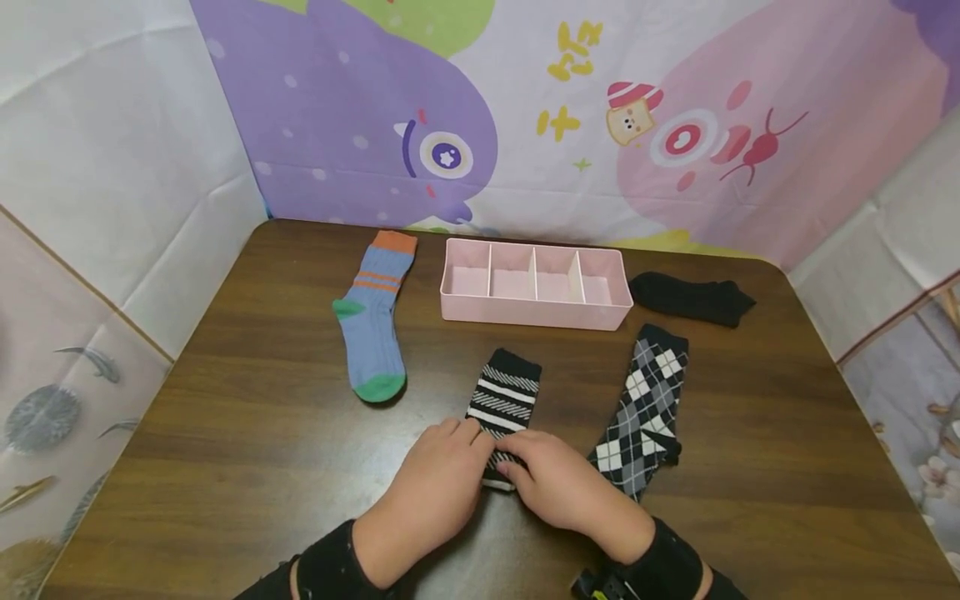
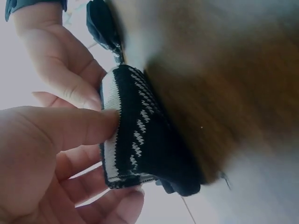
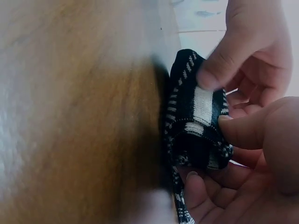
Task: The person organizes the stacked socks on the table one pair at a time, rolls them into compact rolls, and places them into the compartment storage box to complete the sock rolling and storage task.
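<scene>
Striped black-and-white sock (image 1: 502,398) lies on the brown table (image 1: 247,433) near its front middle, its long axis running from the person toward the pink divided tray (image 1: 536,283), with the black cuff end pointing at the tray and the near end gathered under both hands. Going left to right across the head view: a blue sock (image 1: 372,321) with orange cuff and green toe lies well left, then the striped sock, then an argyle sock (image 1: 643,404) just to its right, and a plain black sock (image 1: 692,298) beside the tray's right end. The left hand (image 1: 435,487) pinches the near end of the striped sock between thumb and fingers, and the right hand (image 1: 558,483) grips the same end from the other side. Only the wrist views show that this end is folded or rolled into a thick bundle (image 2: 140,135) lifted off the wood, with thumbs pressing on its white band (image 3: 203,105); the head view hides that under the hands.
</scene>
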Demonstrator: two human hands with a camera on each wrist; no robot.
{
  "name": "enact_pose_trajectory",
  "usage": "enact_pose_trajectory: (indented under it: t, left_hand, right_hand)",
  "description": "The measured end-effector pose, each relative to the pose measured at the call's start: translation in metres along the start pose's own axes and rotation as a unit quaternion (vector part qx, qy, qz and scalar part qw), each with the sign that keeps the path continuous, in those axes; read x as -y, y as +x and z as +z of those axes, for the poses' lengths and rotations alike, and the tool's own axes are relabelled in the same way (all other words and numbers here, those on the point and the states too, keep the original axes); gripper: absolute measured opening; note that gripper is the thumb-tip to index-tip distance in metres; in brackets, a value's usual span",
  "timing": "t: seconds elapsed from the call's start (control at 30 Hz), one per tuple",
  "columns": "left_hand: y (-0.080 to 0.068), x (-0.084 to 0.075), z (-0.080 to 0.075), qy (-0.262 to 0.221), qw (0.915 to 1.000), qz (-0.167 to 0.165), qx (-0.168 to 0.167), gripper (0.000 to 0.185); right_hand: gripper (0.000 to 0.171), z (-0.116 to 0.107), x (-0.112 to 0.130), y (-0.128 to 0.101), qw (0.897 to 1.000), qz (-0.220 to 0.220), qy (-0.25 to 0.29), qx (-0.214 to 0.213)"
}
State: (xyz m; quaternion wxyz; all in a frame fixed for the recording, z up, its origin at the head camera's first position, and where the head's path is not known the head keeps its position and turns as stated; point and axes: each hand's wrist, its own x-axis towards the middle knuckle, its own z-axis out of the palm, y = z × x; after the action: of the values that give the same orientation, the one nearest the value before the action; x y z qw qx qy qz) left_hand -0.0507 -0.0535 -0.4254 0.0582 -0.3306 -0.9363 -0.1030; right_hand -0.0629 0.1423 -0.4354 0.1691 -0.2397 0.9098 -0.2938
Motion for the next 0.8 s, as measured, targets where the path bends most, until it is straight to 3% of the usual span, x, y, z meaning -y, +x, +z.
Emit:
enact_pose_trajectory:
  t: [0.13,0.33,0.47,0.6,0.8]
  left_hand:
    - [0.002,0.003,0.001,-0.01,0.9997,0.0,0.021,0.019]
    - [0.007,0.008,0.003,-0.033,0.9982,-0.02,0.045,0.017]
    - [0.009,0.01,0.004,-0.074,0.9943,-0.043,0.065,0.016]
    - [0.01,0.011,0.004,-0.115,0.9885,-0.06,0.077,0.014]
    - [0.008,0.013,0.004,-0.091,0.9945,-0.028,0.044,0.024]
  right_hand:
    - [0.029,0.003,-0.001,-0.001,1.0,-0.003,-0.009,-0.023]
    - [0.021,0.005,0.0,-0.003,0.991,-0.049,-0.089,-0.088]
    - [0.03,0.003,0.003,-0.004,0.986,-0.071,-0.134,-0.075]
    - [0.036,0.003,0.003,-0.005,0.985,-0.073,-0.144,-0.064]
    - [0.033,0.004,0.002,-0.004,0.987,-0.069,-0.132,-0.063]
